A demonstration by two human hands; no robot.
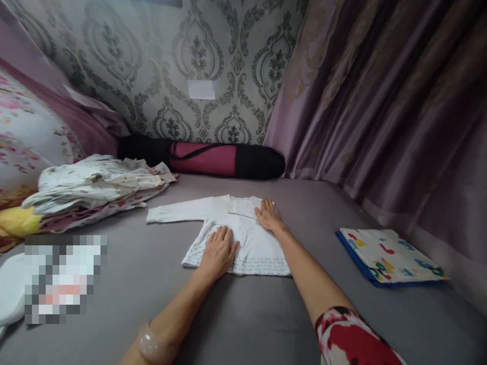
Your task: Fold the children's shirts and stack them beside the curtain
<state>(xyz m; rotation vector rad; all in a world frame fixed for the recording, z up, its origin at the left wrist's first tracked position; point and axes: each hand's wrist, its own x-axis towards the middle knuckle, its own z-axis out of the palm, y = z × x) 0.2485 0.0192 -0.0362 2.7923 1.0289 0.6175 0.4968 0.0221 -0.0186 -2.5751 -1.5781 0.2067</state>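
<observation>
Though a pixelated patch (66, 284) blanks out whatever lies near L, and the white item (15, 284) next to it is cut by the frame edge, the small white shirt (262, 243) shows fairly well, flat on the grey surface (262, 324), approx. centre of view. L hand (218, 251) covers part of its front print, so can't read that bit; tiny text nr the hem is too fine to make out; R forearm (308, 274) hides a bit of the shirt's R edge. Pose: both arms reach fwd from bottom of view, palms down. L hand lies on the lower front, L of mid, fingers spread flat, pointing away, not gripping; R hand (269, 217) rests higher, by the R shoulder, fingers extended fwd & slightly L, also open, on the folded-in sleeve (243, 206). Shirt's neck faces the far side, i.e. twd the wall (152, 61), hem twd the person; longest span runs L–R, b/c the other sleeve (178, 210) sticks straight out L. Far side: black-&-maroon bag (205, 158) lying crosswise; clothes pile (99, 182) to its L; flat item (391, 253) w/ coloured print on R, well apart from R hand.
</observation>
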